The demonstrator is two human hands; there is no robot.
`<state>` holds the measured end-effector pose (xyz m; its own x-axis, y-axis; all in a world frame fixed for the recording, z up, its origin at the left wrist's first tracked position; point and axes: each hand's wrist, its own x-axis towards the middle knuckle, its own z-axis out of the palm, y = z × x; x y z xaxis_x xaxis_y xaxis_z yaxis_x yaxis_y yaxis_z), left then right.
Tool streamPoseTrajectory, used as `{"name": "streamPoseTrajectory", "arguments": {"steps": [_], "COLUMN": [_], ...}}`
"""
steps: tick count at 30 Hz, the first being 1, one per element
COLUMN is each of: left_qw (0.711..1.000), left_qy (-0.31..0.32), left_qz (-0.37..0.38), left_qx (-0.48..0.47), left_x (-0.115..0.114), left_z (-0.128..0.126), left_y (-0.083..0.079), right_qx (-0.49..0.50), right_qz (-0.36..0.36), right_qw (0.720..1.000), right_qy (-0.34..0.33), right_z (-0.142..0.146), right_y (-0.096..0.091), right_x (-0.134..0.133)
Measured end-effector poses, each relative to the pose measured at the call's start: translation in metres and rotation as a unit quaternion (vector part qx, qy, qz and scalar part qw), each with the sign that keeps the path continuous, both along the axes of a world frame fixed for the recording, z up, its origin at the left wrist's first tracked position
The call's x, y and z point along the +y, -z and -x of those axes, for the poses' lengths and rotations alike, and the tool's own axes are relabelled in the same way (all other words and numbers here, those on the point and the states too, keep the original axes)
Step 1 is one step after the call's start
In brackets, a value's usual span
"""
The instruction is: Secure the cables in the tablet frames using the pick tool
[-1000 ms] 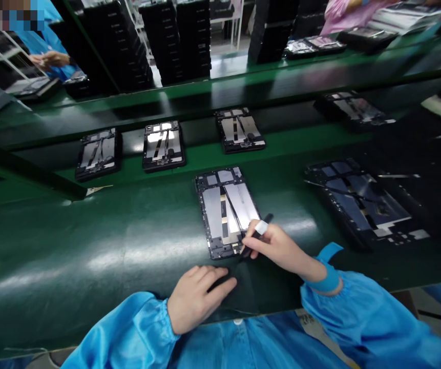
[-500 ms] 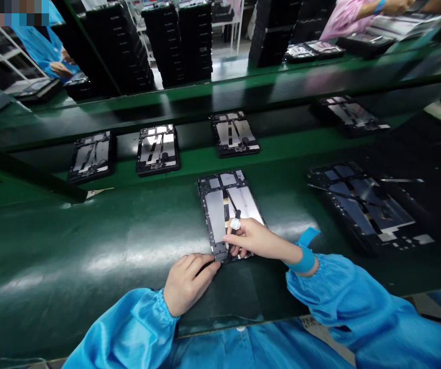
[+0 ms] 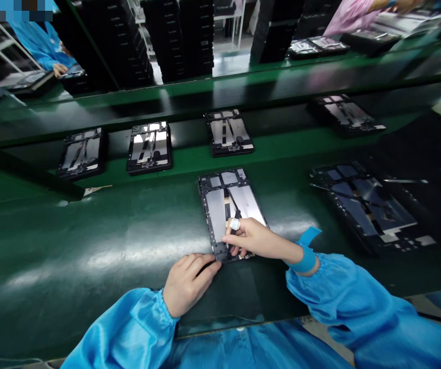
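A dark tablet housing (image 3: 228, 205) with silver foil panels lies on the green conveyor belt (image 3: 89, 246), directly ahead of me. My right hand (image 3: 254, 241) sits over its lower right part, pinching a slim black tool (image 3: 235, 223) whose tip points into the housing. A white wrap circles one finger of that hand. My left hand (image 3: 187, 284) lies at the housing's lower left corner, its fingertips on the corner. Part of the housing's lower edge is hidden by my fingers.
Another dark housing (image 3: 362, 207) lies close to the right. Several housings sit on a raised green belt (image 3: 228, 133) beyond, with tall black stacks (image 3: 182, 41) behind. Co-workers in a blue sleeve (image 3: 41, 43) and a pink sleeve (image 3: 351, 20) work farther off.
Compared with a second ago, my right hand has moved up onto the housing and the tool stands more upright. My left hand has moved up to the corner. Little has changed in the last half second.
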<state>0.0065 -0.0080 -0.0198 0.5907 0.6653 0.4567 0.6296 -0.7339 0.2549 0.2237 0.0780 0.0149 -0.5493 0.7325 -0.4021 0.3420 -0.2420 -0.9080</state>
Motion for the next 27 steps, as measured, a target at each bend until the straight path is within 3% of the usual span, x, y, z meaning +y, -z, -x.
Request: {"name": "streamPoseTrajectory", "arguments": {"steps": [27], "left_qw": [1.0], "left_qy": [0.001], "left_qz": [0.007], "left_qx": [0.008], "left_x": [0.0005], "left_z": [-0.0001], "left_y": [0.0004], "right_qx": [-0.001], "right_qz": [0.009], "right_qw": [1.0], "right_qy": [-0.011], "right_z": [-0.0009], "right_y": [-0.006], "right_x": [0.0012]}}
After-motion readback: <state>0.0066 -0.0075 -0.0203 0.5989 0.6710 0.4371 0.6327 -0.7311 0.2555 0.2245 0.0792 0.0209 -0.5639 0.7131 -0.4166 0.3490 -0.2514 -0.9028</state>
